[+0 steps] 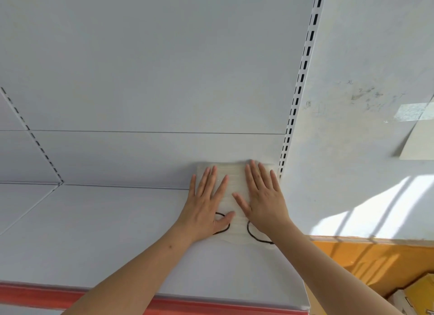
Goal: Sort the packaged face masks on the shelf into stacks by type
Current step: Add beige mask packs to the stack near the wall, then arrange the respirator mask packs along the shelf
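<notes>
Where shelf [117, 232] meets wall | two hands [234, 202] flat | one mask stack [236, 185]

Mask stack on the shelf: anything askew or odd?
Nothing stands out. The mask stack lies flat in the shelf's back right corner, edges roughly even, with the left hand and right hand pressing flat on top. Black ear loops show through the clear packaging.

Single view, head-worn, wide-angle. Position: in front of the shelf [117, 232], above its red front edge [35, 291]. Facing: forward and down toward the shelf's back panel [152, 68]. Range: close, arm's reach. Slotted upright [303, 72] right of the panel.
</notes>
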`<act>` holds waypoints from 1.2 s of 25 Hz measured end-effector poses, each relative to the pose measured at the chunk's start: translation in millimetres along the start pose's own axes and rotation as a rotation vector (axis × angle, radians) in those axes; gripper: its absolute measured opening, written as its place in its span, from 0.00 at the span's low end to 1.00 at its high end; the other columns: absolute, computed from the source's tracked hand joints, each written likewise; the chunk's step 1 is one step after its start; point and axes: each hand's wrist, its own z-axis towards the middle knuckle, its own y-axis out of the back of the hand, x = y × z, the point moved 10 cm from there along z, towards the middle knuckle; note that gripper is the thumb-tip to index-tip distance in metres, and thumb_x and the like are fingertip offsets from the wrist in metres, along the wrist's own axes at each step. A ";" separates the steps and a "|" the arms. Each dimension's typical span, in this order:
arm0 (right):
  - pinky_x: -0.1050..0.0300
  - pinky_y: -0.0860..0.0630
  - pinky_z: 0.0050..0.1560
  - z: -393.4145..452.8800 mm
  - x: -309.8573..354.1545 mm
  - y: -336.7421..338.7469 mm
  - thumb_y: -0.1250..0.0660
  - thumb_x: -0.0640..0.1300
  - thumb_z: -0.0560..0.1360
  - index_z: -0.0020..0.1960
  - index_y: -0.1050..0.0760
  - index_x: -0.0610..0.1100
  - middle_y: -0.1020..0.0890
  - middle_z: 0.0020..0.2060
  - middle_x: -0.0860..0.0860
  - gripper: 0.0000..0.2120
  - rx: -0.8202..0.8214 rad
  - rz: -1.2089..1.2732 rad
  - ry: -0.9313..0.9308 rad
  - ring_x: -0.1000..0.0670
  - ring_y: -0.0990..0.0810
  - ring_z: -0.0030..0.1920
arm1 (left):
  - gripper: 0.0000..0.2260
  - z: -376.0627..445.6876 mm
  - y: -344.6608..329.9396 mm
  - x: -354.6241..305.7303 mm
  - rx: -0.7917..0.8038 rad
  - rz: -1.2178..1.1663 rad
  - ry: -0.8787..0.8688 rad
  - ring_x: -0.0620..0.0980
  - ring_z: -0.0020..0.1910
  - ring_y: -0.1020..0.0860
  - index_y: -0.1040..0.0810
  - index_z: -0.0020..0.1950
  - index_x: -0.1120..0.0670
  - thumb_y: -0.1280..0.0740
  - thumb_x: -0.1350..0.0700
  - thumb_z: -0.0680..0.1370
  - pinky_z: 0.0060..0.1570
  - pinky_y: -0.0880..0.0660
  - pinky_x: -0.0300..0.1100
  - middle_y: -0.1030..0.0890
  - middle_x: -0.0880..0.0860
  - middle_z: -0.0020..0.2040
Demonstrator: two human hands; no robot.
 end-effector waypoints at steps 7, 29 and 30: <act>0.45 0.56 0.79 17.3 24.9 61.9 0.63 0.64 0.81 0.81 0.52 0.44 0.51 0.81 0.49 0.36 -0.172 0.267 0.009 0.51 0.56 0.80 | 0.35 -18.2 49.1 25.3 -0.160 -0.176 0.153 0.55 0.83 0.58 0.51 0.83 0.52 0.49 0.35 0.81 0.80 0.55 0.60 0.55 0.57 0.84; 0.56 0.31 0.63 110.2 766.2 85.5 0.38 0.55 0.80 0.74 0.34 0.50 0.27 0.69 0.53 0.25 0.348 1.267 0.304 0.51 0.28 0.68 | 0.19 -492.9 192.0 492.7 -0.526 -0.550 1.095 0.38 0.69 0.31 0.32 0.73 0.41 0.36 0.45 0.82 0.71 0.31 0.39 0.28 0.39 0.71; 0.56 0.32 0.62 115.5 788.2 74.0 0.38 0.55 0.80 0.74 0.34 0.50 0.27 0.69 0.52 0.24 0.391 1.282 0.285 0.51 0.28 0.67 | 0.19 -506.3 189.3 513.3 -0.535 -0.554 1.125 0.39 0.69 0.30 0.32 0.72 0.40 0.36 0.45 0.82 0.70 0.30 0.40 0.28 0.40 0.70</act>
